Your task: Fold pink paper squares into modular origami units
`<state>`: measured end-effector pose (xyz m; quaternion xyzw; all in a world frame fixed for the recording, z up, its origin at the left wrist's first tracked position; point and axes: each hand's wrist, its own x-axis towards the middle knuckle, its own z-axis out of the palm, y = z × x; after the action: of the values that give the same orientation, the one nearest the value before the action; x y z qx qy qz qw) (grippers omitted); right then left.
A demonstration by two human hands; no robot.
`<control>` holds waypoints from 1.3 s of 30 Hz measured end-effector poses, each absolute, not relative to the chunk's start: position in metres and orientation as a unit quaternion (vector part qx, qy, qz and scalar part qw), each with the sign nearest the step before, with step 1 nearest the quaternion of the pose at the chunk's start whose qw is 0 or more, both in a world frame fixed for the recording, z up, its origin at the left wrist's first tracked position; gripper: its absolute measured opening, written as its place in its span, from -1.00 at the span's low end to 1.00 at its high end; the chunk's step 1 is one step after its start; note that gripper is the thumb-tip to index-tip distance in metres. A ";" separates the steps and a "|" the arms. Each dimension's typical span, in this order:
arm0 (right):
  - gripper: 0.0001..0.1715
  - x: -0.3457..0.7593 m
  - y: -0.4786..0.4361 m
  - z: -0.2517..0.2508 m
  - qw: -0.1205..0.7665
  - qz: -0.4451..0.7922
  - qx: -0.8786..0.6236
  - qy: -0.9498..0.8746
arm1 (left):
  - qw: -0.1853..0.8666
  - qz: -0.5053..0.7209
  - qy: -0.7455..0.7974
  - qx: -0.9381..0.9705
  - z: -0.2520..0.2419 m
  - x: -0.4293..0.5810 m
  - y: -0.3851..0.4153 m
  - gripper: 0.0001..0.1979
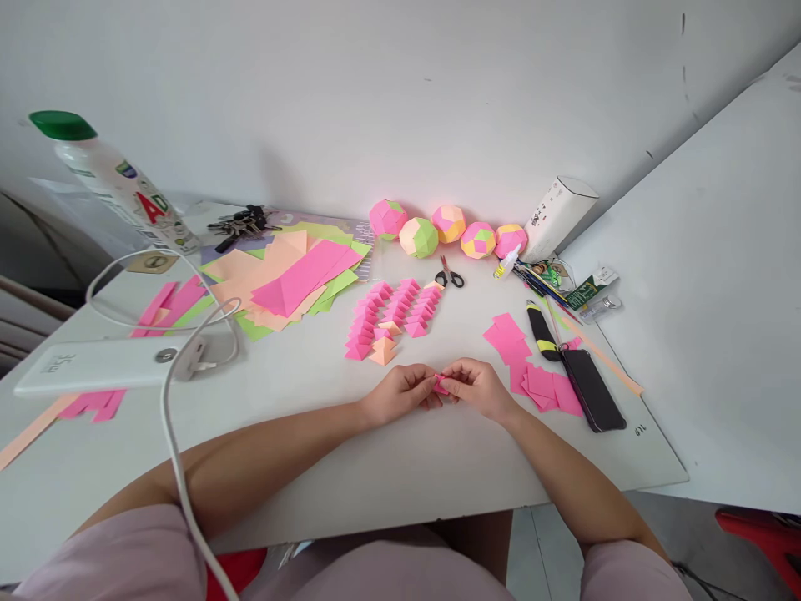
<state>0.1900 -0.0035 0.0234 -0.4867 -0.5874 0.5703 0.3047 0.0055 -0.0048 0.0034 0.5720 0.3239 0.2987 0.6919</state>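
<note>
1. Small pink folded-paper piece (pixel 440 385) sits between fingertips of left hand (pixel 404 394) and right hand (pixel 479 387), over white tabletop (pixel 388 484).
2. Working room separates hands from near edge; rows of pink folded-paper peaks (pixel 395 312) lie beyond.
3. Both grips narrow, pinching the piece; forearms angle inward.

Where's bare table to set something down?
Free: between the power bank and folded pink pieces; between the scissors and right hand; between left hand and table edge. Crowded: right side, with cutter, phone and pink squares; back left, under paper sheets.
</note>
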 end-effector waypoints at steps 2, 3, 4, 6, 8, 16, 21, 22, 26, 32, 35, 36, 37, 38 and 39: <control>-0.74 0.190 -0.003 0.024 0.303 0.571 -0.485 -0.589 | 0.690 0.299 0.323 0.575 0.005 0.006 -0.005 -0.64; -0.74 0.190 -0.003 0.024 0.307 0.569 -0.486 -0.588 | 0.688 0.299 0.325 0.575 0.006 0.006 -0.006 -0.65; -0.74 0.191 -0.003 0.024 0.313 0.567 -0.487 -0.586 | 0.688 0.299 0.330 0.573 0.007 0.006 -0.006 -0.66; -0.75 0.191 -0.004 0.026 0.323 0.565 -0.485 -0.584 | 0.686 0.299 0.344 0.567 0.009 0.007 -0.007 -0.68; -0.77 0.191 -0.004 0.028 0.329 0.562 -0.478 -0.589 | 0.684 0.303 0.359 0.558 0.009 0.007 -0.007 -0.69; -0.78 0.189 -0.005 0.029 0.343 0.557 -0.448 -0.609 | 0.687 0.326 0.358 0.542 0.002 0.008 -0.007 -0.72; -0.76 0.191 -0.004 0.027 0.342 0.555 -0.448 -0.612 | 0.679 0.383 0.341 0.526 -0.001 0.010 -0.008 -0.70; -0.75 0.191 -0.003 0.027 0.339 0.555 -0.450 -0.612 | 0.672 0.390 0.337 0.532 -0.002 0.010 -0.008 -0.70; -0.74 0.192 -0.003 0.029 0.323 0.563 -0.446 -0.616 | 0.647 0.380 0.329 0.574 -0.005 0.011 -0.009 -0.74; -0.78 0.194 -0.002 0.030 0.311 0.567 -0.435 -0.626 | 0.605 0.364 0.361 0.608 -0.005 0.010 -0.011 -0.76; -0.76 0.194 -0.003 0.031 0.303 0.570 -0.432 -0.629 | 0.561 0.354 0.377 0.646 -0.004 0.009 -0.010 -0.76; -0.76 0.194 -0.003 0.031 0.303 0.573 -0.430 -0.629 | 0.543 0.350 0.379 0.663 -0.003 0.008 -0.009 -0.76; -0.75 0.193 -0.004 0.032 0.303 0.575 -0.427 -0.629 | 0.525 0.346 0.379 0.679 -0.003 0.008 -0.009 -0.76; -0.75 0.193 -0.004 0.032 0.303 0.577 -0.425 -0.628 | 0.506 0.342 0.376 0.697 -0.002 0.007 -0.008 -0.76; -0.75 0.192 -0.005 0.032 0.304 0.579 -0.423 -0.627 | 0.489 0.338 0.372 0.713 -0.002 0.007 -0.008 -0.76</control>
<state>0.1924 -0.0045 0.0325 -0.4233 -0.6267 0.5791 0.3044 0.0065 -0.0077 -0.0018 0.7130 0.3721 0.3384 0.4886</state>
